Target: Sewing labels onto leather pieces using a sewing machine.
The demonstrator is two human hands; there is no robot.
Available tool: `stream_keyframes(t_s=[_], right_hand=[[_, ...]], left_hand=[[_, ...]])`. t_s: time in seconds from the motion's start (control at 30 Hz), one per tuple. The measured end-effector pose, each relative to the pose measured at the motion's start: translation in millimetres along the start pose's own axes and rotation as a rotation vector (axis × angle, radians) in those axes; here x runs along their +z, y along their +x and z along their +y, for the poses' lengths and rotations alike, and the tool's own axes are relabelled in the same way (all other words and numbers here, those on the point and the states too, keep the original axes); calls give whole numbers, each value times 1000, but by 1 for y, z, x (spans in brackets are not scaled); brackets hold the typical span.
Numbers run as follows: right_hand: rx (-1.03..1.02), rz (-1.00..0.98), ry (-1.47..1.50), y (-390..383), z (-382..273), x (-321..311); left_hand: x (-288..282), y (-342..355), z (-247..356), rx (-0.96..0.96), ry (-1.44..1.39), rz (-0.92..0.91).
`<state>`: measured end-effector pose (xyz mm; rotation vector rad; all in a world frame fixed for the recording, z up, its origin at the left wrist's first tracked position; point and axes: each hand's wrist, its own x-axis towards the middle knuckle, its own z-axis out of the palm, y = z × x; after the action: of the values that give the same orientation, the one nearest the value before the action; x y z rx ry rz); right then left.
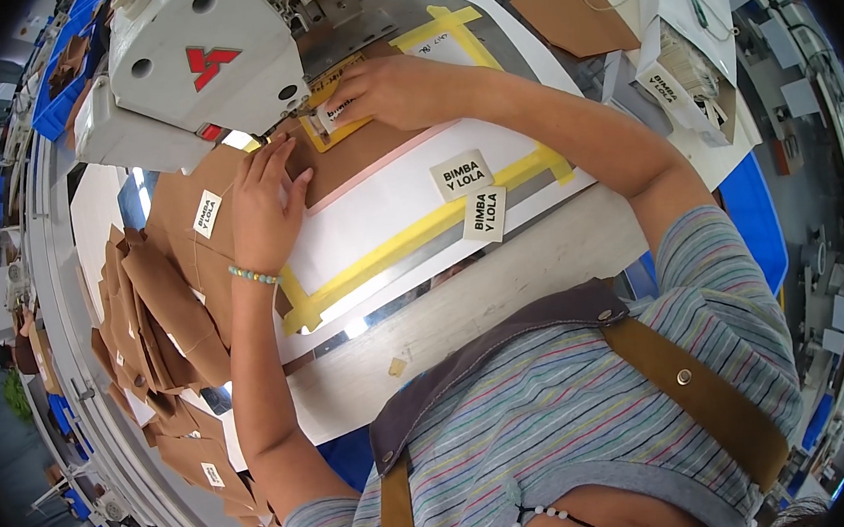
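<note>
Bare right hand (407, 89): enters from the right, fingers curled, tips at a small white printed label (337, 118); pinched or only pressed, cannot tell.
Bare left hand (265, 192): fingers spread, thumb apart, palm down at the left of a flat brown panel (373, 157); nothing seen gripped.
White label position: at the flat yellow rectangular plate (336, 138), over the far part of the panel, near the bulky white machine head (172, 44).
Skew risk: the label could sit crooked if the right fingertips drag it or the plate slides.
Creep risk: the panel could stray from the thin pink strip (389, 167) along its near edge, given uneven left-hand pressure.
Finger risk: left fingertips lie near the machine head's lower end; injury is possible should it run with them there.
Stray-label risk: two loose white labels (461, 176) lie near the right forearm; a brush of the arm could scatter them.
Snag risk: folded brown pieces (164, 296) crowd the left forearm; a catch could jerk that hand.
</note>
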<state>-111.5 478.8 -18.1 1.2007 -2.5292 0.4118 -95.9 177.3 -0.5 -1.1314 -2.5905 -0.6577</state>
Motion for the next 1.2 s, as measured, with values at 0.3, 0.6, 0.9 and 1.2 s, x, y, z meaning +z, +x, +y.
stream_keyframes(t_s=[0.3,0.6,0.9,1.2], right_hand=[[16,8,-24,7,7,1],[112,-38,11,11,12,-1],[271,233,181,-46,58,-51],[669,836,289,-83,141,-28]], left_hand=[[-1,-2,-5,45,32,28],[2,-7,-8,23,41,21],[5,-9,-13,10,81,9],[8,5,0,15,50,-44]])
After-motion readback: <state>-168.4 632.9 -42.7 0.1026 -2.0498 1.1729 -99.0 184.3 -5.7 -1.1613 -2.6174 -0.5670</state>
